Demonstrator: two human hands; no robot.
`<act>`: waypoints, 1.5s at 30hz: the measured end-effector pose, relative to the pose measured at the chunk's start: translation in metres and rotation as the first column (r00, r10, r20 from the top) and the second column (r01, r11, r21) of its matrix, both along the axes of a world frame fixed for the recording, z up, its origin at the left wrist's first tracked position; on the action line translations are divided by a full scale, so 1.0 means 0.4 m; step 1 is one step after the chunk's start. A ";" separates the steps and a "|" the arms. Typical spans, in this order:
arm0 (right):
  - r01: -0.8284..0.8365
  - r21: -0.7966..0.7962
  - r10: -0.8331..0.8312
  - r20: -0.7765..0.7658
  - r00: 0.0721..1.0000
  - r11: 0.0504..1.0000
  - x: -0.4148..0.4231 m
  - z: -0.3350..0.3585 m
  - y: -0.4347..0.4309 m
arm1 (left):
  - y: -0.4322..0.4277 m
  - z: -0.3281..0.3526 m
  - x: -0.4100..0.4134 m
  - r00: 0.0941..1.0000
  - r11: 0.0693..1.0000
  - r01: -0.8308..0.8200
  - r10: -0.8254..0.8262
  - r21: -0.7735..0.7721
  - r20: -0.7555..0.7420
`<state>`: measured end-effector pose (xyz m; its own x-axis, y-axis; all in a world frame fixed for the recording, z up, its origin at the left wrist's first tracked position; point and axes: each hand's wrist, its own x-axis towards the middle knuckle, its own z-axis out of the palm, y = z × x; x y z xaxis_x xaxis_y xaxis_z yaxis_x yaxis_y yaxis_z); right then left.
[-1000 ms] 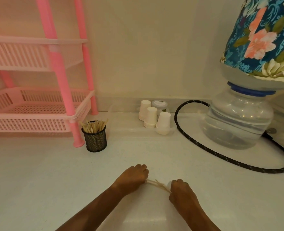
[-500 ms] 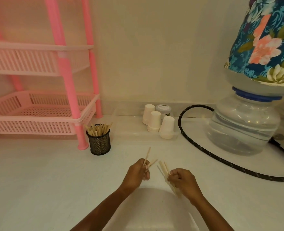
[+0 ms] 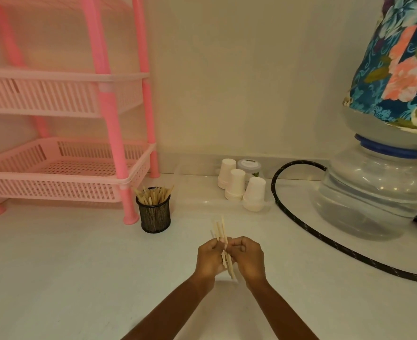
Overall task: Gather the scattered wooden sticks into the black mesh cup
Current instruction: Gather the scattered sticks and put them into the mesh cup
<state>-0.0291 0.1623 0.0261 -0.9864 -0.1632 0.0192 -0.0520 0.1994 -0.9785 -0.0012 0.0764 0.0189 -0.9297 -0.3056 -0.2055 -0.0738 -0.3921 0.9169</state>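
Near six o'clock, left hand (image 3: 208, 260) and right hand (image 3: 248, 260) both grip one bundle of wooden sticks (image 3: 221, 229), apparently squaring it; next it needs carrying toward ten o'clock, ends down, into the part-filled black mesh cup (image 3: 155, 214).

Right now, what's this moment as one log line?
step: bundling | left hand: holds wooden sticks | right hand: holds same bundle | black mesh cup: part-filled, untouched

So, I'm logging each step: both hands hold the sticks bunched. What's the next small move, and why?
Probably lift the sticks toward the cup, ahead and left: the left hand and right hand both grip them as one upright bunch, and the cup stands open-topped, part filled with sticks.
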 end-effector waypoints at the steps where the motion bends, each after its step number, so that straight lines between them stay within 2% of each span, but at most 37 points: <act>1: -0.016 0.024 0.016 -0.016 1.000 1.000 0.000 -0.001 -0.002 | -0.006 0.000 0.002 1.000 1.000 0.023 -0.023 0.016 0.002; 3: -0.068 0.086 0.072 -0.047 0.996 0.994 -0.005 -0.002 -0.005 | -0.019 -0.001 0.005 0.999 0.999 0.037 -0.037 -0.001 0.012; 5: -0.137 0.155 0.151 -0.081 0.985 0.978 -0.011 0.004 -0.007 | -0.031 0.000 0.001 1.000 0.998 -0.023 0.022 -0.058 -0.006; 7: -0.158 0.156 0.177 -0.116 0.977 0.975 -0.021 0.016 -0.012 | -0.044 0.002 -0.008 0.992 0.975 -0.113 0.100 -0.190 -0.077; 11: -0.168 0.084 0.181 -0.190 0.965 0.982 -0.036 0.066 -0.036 | -0.060 0.011 -0.015 0.953 0.841 -0.224 0.085 -0.492 -0.290; 14: -0.226 0.111 0.248 -0.266 0.931 0.968 -0.043 0.100 -0.061 | -0.072 0.006 -0.017 0.948 0.693 -0.248 0.031 -0.677 -0.315; 16: -0.251 0.137 0.281 -0.294 0.914 0.958 -0.047 0.109 -0.069 | -0.082 -0.001 -0.017 0.953 0.675 -0.244 0.032 -0.696 -0.302; 19: -0.268 0.159 0.304 -0.287 0.908 0.950 -0.046 0.100 -0.073 | -0.093 -0.024 -0.016 0.971 0.778 -0.176 0.037 -0.604 -0.235; 20: -0.279 0.172 0.318 -0.278 0.907 0.945 -0.045 0.091 -0.075 | -0.096 -0.037 -0.014 0.977 0.786 -0.153 0.028 -0.599 -0.213; 23: -0.310 0.258 0.367 -0.215 0.905 0.915 -0.045 0.060 -0.085 | -0.108 -0.080 -0.009 0.990 0.757 -0.088 -0.006 -0.647 -0.142; 26: -0.336 0.304 0.397 -0.166 0.903 0.892 -0.053 0.032 -0.091 | -0.132 -0.111 -0.013 0.998 0.714 0.059 -0.068 -0.698 0.014; 29: -0.337 0.317 0.401 -0.164 0.901 0.887 -0.061 0.019 -0.093 | -0.163 -0.124 -0.018 0.991 0.601 0.130 -0.107 -0.788 0.082; 30: -0.331 0.317 0.398 -0.174 0.901 0.889 -0.066 0.021 -0.093 | -0.174 -0.123 -0.015 0.997 0.553 0.077 -0.065 -0.830 0.049; 32: -0.318 0.300 0.386 -0.203 0.900 0.899 -0.079 0.032 -0.100 | -0.202 -0.110 0.002 0.984 0.446 -0.172 0.126 -0.879 -0.128; 34: -0.300 0.256 0.359 -0.230 0.905 0.919 -0.093 0.056 -0.112 | -0.240 -0.088 0.023 0.895 0.296 -0.395 0.335 -0.870 -0.293; 35: -0.296 0.223 0.347 -0.243 0.906 0.929 -0.100 0.072 -0.120 | -0.262 -0.079 0.029 0.850 0.241 -0.451 0.411 -0.860 -0.330; 37: -0.291 0.154 0.325 -0.286 0.902 0.944 -0.112 0.107 -0.142 | -0.307 -0.069 0.036 0.800 0.196 -0.485 0.492 -0.852 -0.342; 39: -0.289 0.096 0.305 -0.344 0.888 0.952 -0.122 0.148 -0.174 | -0.350 -0.074 0.039 0.805 0.208 -0.463 0.505 -0.862 -0.310; 45: -0.293 0.097 0.302 -0.496 0.814 0.951 -0.156 0.259 -0.306 | -0.401 -0.107 0.029 0.868 0.374 -0.362 0.470 -0.854 -0.162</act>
<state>-0.0916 0.0399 0.1298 -0.7458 -0.4516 0.4897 -0.5910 0.1092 -0.7993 0.0103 -0.0841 -0.0240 -0.6264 -0.7155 0.3094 -0.2346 0.5515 0.8005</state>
